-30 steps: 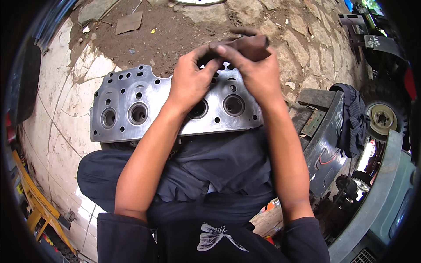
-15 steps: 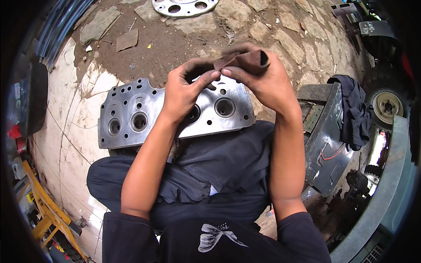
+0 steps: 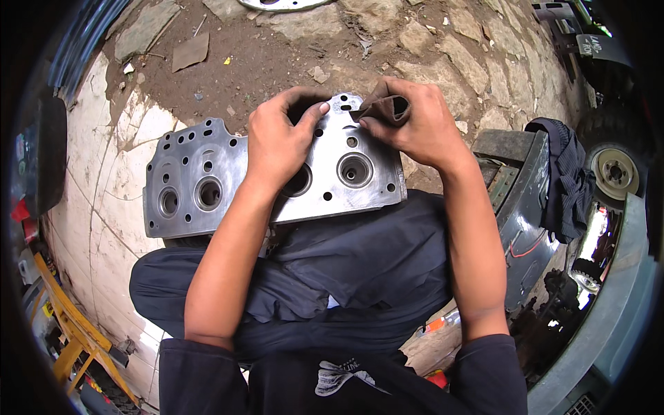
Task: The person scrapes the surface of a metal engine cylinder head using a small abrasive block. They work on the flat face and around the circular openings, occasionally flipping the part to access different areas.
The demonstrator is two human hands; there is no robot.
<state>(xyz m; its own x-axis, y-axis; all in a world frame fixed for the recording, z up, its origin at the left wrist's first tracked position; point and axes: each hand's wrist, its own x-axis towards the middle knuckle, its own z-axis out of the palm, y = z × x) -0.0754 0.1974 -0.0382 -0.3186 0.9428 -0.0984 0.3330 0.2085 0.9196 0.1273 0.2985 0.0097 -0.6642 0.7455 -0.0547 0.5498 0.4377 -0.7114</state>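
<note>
A grey metal cylinder head (image 3: 325, 159) with round valve seats and several bolt holes lies across my lap. My left hand (image 3: 285, 135) is closed over its far edge near the middle, thumb on the flat face and fingers curled out of sight behind. In my right hand (image 3: 420, 123) is a folded, brown piece of sandpaper (image 3: 387, 107), pinched between thumb and fingers. Its tip touches or hovers just over the head's far right corner; which one, I cannot tell. Part of the head's face is covered by my left hand and forearm.
A round metal plate (image 3: 287, 4) lies on the stony ground ahead. To my right are a dark metal box (image 3: 522, 207) with a striped cloth (image 3: 557, 180) draped over it, and a wheel (image 3: 612, 169). A yellow frame (image 3: 72, 328) stands at lower left.
My hands have moved apart, both having been at the sandpaper. The left has come down onto the cylinder head's edge; the right has lowered the sandpaper to its corner.
</note>
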